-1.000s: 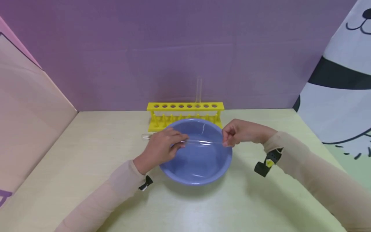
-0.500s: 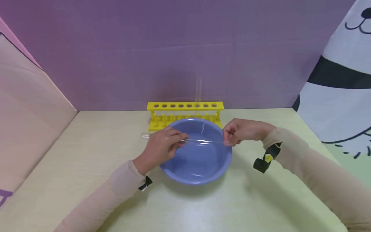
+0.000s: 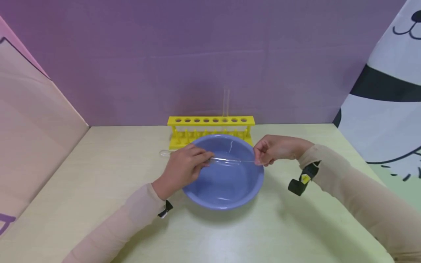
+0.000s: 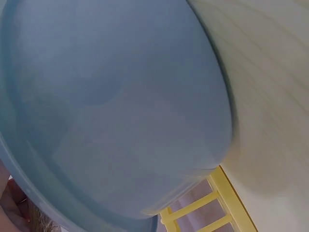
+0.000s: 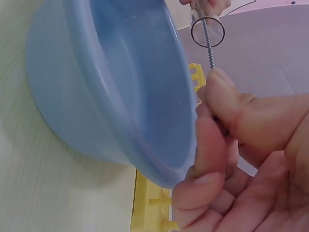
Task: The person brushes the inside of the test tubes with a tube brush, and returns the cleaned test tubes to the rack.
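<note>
Practically unchanged since a second ago, left fingers (image 3: 201,157) gripping glass tube (image 3: 225,160), right fingers (image 5: 210,142) pinching twisted wire (image 5: 210,57).

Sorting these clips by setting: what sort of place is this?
Probably a staged, lab-style setup: the left hand grips a glass tube, and a yellow test-tube rack stands before a purple backdrop.

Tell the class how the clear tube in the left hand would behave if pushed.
The clear tube would probably roll, since its open end is round. It seems stiff, sticking out straight on both sides of the left hand. Its shiny, see-through wall may be glass, so perhaps fragile.
</note>
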`<state>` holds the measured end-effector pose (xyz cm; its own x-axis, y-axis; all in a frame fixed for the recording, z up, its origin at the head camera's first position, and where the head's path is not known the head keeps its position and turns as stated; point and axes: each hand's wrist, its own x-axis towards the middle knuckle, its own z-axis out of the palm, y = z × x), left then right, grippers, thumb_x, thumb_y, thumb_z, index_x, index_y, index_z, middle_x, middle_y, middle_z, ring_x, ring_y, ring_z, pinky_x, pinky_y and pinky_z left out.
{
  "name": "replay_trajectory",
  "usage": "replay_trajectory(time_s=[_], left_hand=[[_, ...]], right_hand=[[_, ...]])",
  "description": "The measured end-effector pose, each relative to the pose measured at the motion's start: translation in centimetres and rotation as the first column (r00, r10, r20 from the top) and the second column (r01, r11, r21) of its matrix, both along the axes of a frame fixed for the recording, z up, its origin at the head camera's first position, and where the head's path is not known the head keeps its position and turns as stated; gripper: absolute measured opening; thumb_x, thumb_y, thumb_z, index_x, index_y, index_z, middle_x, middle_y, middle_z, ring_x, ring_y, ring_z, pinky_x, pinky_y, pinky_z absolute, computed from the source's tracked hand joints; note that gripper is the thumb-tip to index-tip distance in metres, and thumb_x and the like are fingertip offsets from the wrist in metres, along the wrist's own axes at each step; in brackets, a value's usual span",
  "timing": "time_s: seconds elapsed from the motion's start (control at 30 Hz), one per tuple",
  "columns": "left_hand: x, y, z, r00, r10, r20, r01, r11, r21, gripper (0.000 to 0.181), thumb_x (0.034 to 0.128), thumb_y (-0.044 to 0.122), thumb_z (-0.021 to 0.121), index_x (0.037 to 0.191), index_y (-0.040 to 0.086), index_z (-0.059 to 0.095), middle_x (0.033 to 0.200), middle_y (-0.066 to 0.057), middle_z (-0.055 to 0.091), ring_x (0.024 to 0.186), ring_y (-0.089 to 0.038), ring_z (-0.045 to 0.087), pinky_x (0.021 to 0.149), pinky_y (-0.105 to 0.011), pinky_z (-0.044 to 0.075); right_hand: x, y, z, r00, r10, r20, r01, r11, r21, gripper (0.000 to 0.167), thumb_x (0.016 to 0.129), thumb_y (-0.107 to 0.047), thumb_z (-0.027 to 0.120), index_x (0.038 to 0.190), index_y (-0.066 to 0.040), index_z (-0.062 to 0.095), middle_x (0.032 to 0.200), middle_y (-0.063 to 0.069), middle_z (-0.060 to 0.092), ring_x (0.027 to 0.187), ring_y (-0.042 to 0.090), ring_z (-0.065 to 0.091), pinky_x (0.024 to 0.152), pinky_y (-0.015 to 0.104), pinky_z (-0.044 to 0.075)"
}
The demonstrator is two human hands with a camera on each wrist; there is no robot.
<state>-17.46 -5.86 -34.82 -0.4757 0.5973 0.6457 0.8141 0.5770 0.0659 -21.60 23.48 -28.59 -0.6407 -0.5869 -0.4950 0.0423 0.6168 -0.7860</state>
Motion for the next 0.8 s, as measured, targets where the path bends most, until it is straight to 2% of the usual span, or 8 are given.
replay_trajectory(time_s=[0.53,0.7,0.8], left_hand=[[0.05,-0.1,0.12,1.0,0.026,0.016,-0.025,1.0,-0.009,0.023,0.0793,0.009,0.075,0.102,0.009,0.073,0.094,-0.001,0.071,0.084,-0.016,0.062,0.068,-0.026,0.051],[0.18,-0.29,0.33,0.998,0.037,0.041,-0.036,0.999,-0.026,0.023,0.0798,0.009,0.074,0.103,0.01,0.073,0.094,-0.001,0.071,0.083,-0.017,0.062,0.068,-0.026,0.051],[0.19,-0.38,0.35,0.997,0.044,0.064,-0.042,0.998,-0.035,0.023,0.0795,0.01,0.075,0.102,0.009,0.073,0.094,-0.001,0.071,0.083,-0.017,0.062,0.067,-0.026,0.051]], right_hand=[[-0.02,0.24,-0.2,1.0,0.004,-0.013,-0.005,1.0,-0.002,0.011,0.078,0.007,0.06,0.072,-0.002,0.062,0.061,0.0,0.055,0.06,0.012,0.046,0.057,0.022,0.035],[0.04,0.16,-0.22,0.998,0.019,-0.055,-0.019,1.0,-0.001,0.009,0.078,0.007,0.06,0.073,0.0,0.062,0.062,0.001,0.056,0.06,0.012,0.047,0.058,0.022,0.036],[0.15,0.08,-0.2,0.993,0.032,-0.11,-0.03,0.999,0.013,0.006,0.079,0.006,0.061,0.074,0.002,0.062,0.062,0.002,0.056,0.06,0.013,0.047,0.057,0.023,0.037]])
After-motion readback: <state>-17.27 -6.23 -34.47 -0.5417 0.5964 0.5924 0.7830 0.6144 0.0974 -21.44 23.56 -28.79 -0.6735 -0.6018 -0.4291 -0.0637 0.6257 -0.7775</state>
